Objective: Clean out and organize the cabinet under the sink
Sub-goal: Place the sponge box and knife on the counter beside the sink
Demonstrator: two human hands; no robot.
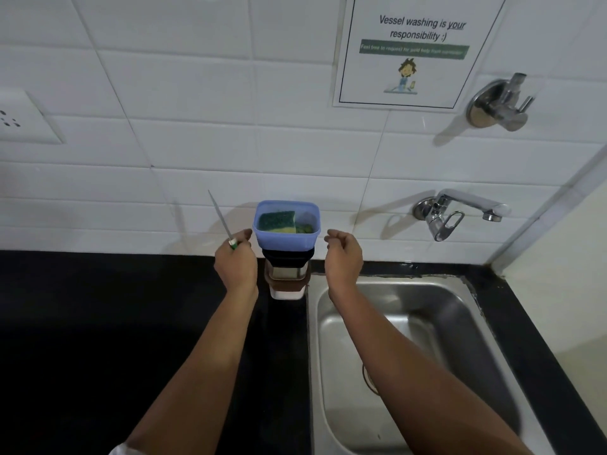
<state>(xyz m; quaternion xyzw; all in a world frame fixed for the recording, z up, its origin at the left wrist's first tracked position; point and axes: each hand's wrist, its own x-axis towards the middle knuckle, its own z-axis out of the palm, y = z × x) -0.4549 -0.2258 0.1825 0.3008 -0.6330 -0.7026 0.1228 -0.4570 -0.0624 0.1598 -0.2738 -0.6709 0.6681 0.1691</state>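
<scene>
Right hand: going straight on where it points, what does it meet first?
The right hand would probably meet the blue container with the sponge; depth is unclear, so perhaps the tiled wall behind.

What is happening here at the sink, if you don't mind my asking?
A person stands at the black counter beside the stainless steel sink. Their left hand grips a thin metal blade with a green and white handle, pointing up. Their right hand hovers loosely curled, holding nothing, beside a blue plastic tub holding a green and yellow sponge, atop a stack of containers.
</scene>
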